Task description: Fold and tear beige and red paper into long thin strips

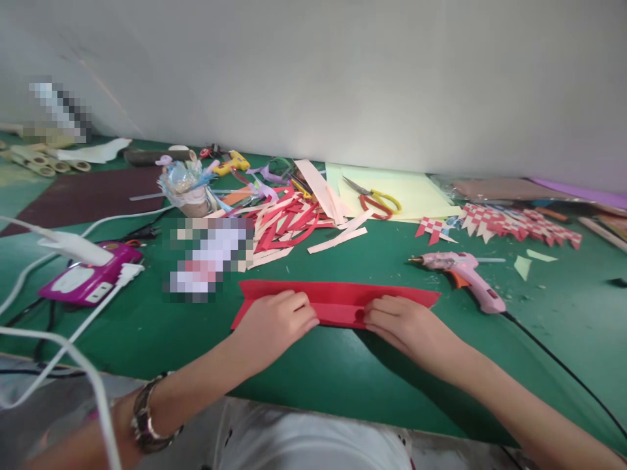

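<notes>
A long sheet of red paper (337,312) lies near the front of the green table, creased lengthwise with its far flap raised. My left hand (279,323) grips the paper left of its middle, fingers curled over it. To the right, my right hand (411,326) holds the same paper, its fingertips pressed together on it. Both thumbs are largely hidden. Beyond the paper is a pile of cut red and pale pink paper strips (289,219). A pink glue gun (465,271) rests to the right of my right hand.
Scissors (375,198) lie on pale yellow sheets (416,186) at the back. Red-and-white woven paper pieces (519,225) sit back right. A purple power strip (93,277) with white cables is at left. The glue gun's black cord (553,356) runs to the right front edge.
</notes>
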Demonstrator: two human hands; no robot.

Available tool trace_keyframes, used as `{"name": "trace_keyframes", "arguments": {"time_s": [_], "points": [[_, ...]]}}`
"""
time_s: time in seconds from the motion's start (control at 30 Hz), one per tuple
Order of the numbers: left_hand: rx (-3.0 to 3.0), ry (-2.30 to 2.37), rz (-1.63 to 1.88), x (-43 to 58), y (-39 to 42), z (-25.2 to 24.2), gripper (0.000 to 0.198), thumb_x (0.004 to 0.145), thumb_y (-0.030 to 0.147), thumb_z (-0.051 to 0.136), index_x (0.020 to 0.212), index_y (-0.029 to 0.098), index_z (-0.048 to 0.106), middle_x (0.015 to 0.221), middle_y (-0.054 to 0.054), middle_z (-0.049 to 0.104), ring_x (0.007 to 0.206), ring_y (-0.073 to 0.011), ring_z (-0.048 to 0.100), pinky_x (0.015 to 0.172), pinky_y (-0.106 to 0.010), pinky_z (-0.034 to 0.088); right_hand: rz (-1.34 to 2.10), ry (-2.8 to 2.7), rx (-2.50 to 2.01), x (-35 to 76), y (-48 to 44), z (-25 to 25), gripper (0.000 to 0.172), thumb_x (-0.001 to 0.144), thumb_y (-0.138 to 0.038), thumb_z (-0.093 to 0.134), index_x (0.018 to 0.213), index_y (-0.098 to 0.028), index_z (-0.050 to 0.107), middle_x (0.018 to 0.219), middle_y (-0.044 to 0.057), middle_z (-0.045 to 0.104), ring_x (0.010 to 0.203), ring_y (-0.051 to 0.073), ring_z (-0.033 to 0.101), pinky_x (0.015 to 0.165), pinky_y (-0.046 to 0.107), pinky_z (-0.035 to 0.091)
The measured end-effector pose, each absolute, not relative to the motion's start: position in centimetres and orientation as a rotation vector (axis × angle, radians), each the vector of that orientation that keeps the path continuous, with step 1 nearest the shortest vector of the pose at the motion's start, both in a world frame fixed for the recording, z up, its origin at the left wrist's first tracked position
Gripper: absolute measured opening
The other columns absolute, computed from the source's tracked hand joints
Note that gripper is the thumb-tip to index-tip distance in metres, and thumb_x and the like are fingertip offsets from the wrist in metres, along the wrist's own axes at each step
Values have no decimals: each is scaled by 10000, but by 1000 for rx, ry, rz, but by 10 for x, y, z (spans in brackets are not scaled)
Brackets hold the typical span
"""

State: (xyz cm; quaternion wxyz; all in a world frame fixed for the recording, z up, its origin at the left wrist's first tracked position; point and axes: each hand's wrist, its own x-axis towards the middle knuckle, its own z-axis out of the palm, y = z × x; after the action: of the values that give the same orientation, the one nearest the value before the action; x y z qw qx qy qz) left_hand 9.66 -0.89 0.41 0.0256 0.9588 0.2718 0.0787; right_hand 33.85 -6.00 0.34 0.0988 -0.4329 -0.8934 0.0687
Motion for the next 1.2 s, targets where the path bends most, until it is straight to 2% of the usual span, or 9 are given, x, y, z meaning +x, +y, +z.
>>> {"name": "trace_keyframes", "arguments": {"time_s": [0.27,0.4,0.6,1.03,1.2], "points": [[3047,793,91,96,15,-1,397,937,356,332,684,165,572,624,7,584,544,-126,524,502,-250,295,-195,-2727,-1387,336,-52,-6,250,891,-131,382,691,-167,527,651,18,555,615,146,504,604,283,293],[3051,754,72,92,23,-4,389,927,369,356,665,168,562,613,9,594,532,-132,528,494,-254,265,-72,-2654,-1452,338,-51,-14,255,922,-228,363,733,-173,527,691,12,572,607,130,512,603,264,306],[2987,794,9,90,25,-4,356,926,360,363,683,164,533,644,11,579,563,-125,535,501,-244,272,-21,-2516,-1523,344,-49,-22,259,917,-283,379,726,-186,526,706,11,601,574,127,502,559,240,320],[2954,891,88,90,22,-9,376,950,330,286,713,156,521,692,0,495,548,-109,474,502,-234,299,65,-2445,-1499,345,-47,-31,240,911,-249,375,713,-193,499,674,7,571,582,127,501,565,254,328],[2877,925,93,82,24,-9,324,935,328,336,720,164,512,705,5,514,586,-111,497,522,-232,314,43,-2454,-1516,344,-47,-31,225,907,-238,386,713,-192,489,677,3,569,586,132,500,574,258,323]]}}
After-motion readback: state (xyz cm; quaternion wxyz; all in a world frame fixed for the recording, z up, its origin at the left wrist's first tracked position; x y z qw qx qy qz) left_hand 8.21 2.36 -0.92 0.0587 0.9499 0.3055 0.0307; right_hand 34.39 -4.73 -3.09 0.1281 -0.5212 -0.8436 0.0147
